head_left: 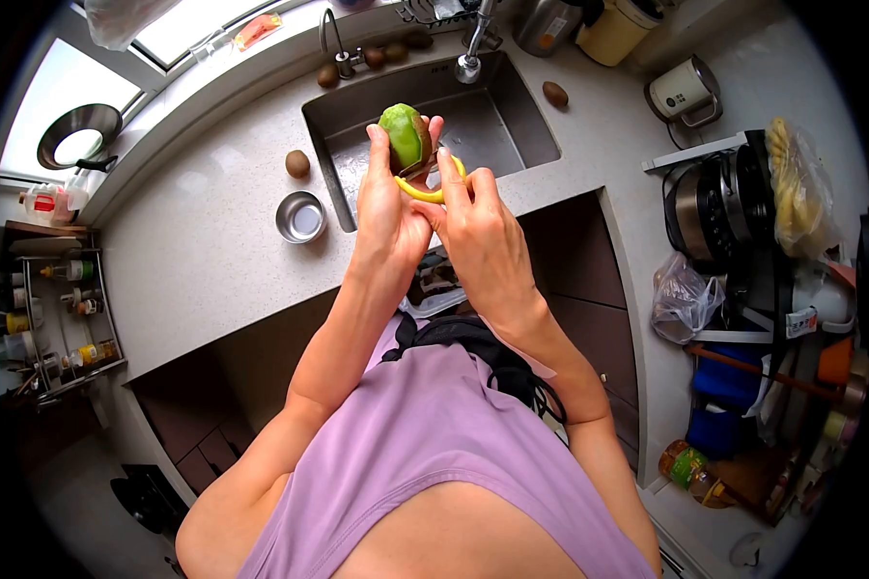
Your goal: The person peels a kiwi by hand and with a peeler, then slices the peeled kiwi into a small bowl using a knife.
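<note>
My left hand (388, 207) is closed around a partly peeled kiwi (402, 133), whose green flesh faces up while brown skin remains on its right side. A yellow peeler (425, 194) is gripped in my right hand (475, 230), its blade end close against the lower part of the fruit. Both hands are at the front edge of the steel sink (497, 106). To the left on the counter stands a small metal bowl (300, 218), with an unpeeled kiwi (297, 164) just behind it.
More kiwis lie behind the sink by a thin tap (341, 58), and one kiwi (555, 94) sits right of it. A spray faucet (468, 68) overhangs the basin. An electric kettle (684, 92) and a loaded rack stand at right; a bottle rack (72, 309) is at left.
</note>
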### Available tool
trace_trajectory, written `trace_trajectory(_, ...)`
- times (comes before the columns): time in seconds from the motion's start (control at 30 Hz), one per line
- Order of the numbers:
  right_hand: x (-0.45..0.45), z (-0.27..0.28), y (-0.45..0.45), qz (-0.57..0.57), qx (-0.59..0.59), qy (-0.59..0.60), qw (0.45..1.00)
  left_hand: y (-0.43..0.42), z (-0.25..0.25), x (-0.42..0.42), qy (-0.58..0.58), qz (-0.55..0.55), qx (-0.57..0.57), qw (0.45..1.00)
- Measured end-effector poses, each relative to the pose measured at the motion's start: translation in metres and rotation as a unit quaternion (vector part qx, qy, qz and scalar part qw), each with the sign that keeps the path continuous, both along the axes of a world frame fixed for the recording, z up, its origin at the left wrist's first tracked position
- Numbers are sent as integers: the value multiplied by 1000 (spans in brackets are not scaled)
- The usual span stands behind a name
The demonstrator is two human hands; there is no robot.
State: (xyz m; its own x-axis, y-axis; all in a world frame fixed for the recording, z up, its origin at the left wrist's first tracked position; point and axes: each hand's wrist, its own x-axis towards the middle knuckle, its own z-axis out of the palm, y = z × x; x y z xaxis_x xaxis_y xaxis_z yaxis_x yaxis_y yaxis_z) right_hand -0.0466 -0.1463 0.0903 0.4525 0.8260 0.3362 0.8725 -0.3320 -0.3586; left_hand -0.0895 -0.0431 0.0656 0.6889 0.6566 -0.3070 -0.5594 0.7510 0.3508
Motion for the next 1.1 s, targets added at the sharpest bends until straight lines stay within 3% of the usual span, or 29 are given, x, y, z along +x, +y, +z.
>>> trace_trajectory(0.23, 1, -2, -1, 22, -8, 88, 996, -2, -6, 3, -12, 18, -65, 998)
trace_trajectory(0.37, 2, -7, -2, 36, 24, 125, 991, -5, -12, 5, -7, 44, -36, 998)
trace_trajectory(0.43, 6, -7, -3, 52, 25, 202, 978, -7, -16, 5, -9, 51, -25, 998)
trace_trajectory(0.5, 12, -15, -5, 60, 53, 244, 966, -11, -17, 4, 59, 70, 65, 994)
trace_trajectory(0.6, 21, -30, -11, 62, 95, 309, 944, -13, -26, -1, 79, 62, 86, 991)
trace_trajectory(0.73, 30, -46, -14, 10, 123, 447, 886, -14, -34, -5, 85, 18, 90, 992)
trace_trajectory(0.87, 30, -56, -9, -55, 110, 502, 856, -17, -47, -8, -11, -45, 78, 996)
trace_trajectory(0.93, 27, -60, -4, -33, 225, 564, 794, -20, -39, -9, -7, -53, 93, 994)
trace_trajectory(1.0, 23, -57, -2, -29, 253, 564, 785, -18, -36, -10, -27, -54, 148, 987)
trace_trajectory(1.07, 20, -54, 0, -33, 317, 619, 718, -18, -28, -10, -26, -46, 145, 988)
trace_trajectory(1.1, 19, -53, 0, -34, 318, 619, 717, -18, -27, -10, -25, -36, 141, 989)
